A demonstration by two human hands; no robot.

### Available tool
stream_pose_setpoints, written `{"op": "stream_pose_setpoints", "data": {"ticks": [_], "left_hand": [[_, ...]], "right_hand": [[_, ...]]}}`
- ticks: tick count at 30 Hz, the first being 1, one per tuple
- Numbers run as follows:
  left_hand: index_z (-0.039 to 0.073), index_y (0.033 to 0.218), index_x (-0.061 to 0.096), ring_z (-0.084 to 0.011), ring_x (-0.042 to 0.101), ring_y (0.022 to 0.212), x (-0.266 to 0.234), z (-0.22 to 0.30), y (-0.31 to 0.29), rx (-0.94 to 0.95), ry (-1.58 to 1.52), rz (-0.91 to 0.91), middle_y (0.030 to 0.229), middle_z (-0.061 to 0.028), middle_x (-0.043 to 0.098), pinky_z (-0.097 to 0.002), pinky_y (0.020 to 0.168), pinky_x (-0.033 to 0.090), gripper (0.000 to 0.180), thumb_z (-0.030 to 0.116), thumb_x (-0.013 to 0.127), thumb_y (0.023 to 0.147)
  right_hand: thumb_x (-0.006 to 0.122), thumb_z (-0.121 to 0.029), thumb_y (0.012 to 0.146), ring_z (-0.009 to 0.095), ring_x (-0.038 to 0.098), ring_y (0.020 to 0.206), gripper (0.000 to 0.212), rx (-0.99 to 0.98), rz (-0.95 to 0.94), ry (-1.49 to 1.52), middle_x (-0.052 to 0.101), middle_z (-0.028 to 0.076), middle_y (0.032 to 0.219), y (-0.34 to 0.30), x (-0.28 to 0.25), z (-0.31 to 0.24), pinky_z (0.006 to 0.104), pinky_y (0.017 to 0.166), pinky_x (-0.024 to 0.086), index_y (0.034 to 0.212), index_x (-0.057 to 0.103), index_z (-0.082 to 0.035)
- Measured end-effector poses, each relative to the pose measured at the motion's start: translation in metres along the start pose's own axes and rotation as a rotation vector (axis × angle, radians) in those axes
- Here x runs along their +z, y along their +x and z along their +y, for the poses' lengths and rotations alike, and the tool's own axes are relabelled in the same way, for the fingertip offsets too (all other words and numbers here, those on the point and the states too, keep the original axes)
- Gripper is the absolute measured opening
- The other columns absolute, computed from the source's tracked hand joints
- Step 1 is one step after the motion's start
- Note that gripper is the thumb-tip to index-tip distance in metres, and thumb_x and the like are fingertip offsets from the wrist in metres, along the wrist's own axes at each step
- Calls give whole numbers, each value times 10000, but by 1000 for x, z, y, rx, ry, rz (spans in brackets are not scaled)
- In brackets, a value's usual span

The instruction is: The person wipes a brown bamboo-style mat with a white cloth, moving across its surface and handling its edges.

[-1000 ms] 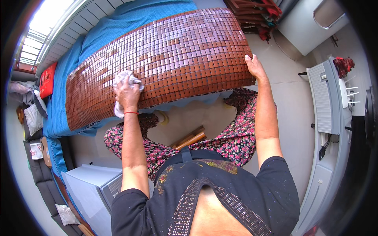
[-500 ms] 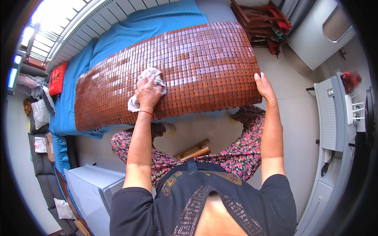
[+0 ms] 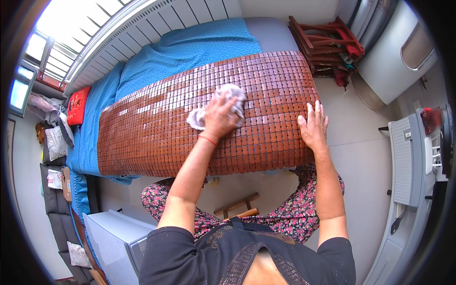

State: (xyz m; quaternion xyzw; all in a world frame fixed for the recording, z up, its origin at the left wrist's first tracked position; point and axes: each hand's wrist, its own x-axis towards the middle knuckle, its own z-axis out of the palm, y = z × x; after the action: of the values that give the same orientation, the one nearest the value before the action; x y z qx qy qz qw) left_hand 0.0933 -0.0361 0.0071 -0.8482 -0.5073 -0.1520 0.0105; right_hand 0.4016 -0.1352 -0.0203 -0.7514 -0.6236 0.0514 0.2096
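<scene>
Blue sheet [image 3: 204,40] is showing beyond left hand [image 3: 221,117], which is clutching pale cloth [image 3: 232,90] against brown tile mat [image 3: 266,116] beneath; right hand [image 3: 313,130] is resting flat, unclenched, at mat's right end.

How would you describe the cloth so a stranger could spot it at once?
Start at the big blue sheet, then find the brown tiled mat lying partly over it. On the mat, look under the left hand, which has a red string at its wrist. The cloth is the crumpled bundle there, set apart by its pale colour and loose folds from the flat brown mat around it.
</scene>
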Motion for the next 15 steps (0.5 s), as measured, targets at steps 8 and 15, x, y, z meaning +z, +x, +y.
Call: {"op": "stream_pose_setpoints", "data": {"ticks": [8,15], "left_hand": [[290,1309,524,-326,445,1214,14,-92,95,-388,175,-58,1471,-64,349,-484,980,392,533,322,579,780],[325,1268,550,-257,478,1176,22,-30,104,-202,98,-206,1316,-125,475,-432,966,447,443,315,590,828]], "right_hand": [[451,-423,934,355,156,1408,623,8,-44,-139,208,197,1503,7,6,-10,597,1101,119,1415,313,-51],[462,-402,921,357,171,1404,618,45,-20,-163,235,198,1494,11,7,-14,599,1094,140,1412,323,-53]]}}
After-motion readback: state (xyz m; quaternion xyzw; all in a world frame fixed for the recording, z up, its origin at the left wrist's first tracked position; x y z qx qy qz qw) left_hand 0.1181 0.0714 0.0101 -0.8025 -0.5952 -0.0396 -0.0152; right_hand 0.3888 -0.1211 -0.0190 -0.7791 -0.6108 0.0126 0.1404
